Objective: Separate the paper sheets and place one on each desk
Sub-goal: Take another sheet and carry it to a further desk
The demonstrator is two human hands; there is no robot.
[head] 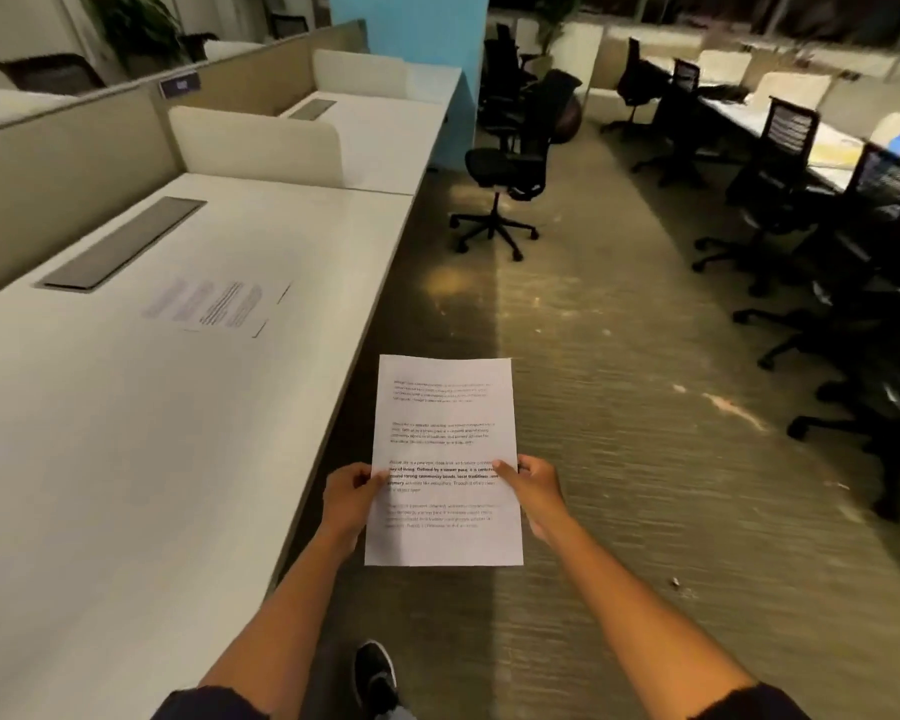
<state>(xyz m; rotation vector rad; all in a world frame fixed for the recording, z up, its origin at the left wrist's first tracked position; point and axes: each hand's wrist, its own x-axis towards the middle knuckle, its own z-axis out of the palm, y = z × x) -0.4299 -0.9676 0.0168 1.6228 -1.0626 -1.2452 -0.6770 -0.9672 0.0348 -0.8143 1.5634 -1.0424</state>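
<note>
Up front, both hands grasp the white printed paper sheets (442, 459) over the carpeted aisle: the left hand (352, 498) pinches the left edge, the right hand (533, 491) the right edge, thumbs on top, the other fingers hidden underneath. How many sheets are in the stack cannot be told. Left of and beyond the left hand, a single white printed sheet (214, 304) lies flat on the long white desk (126, 459), its text blurred. A black shoe (375, 678) shows below, between the forearms, partly cut off.

dim, warm light | motion blur (worst at edges) | wide-angle bending
</note>
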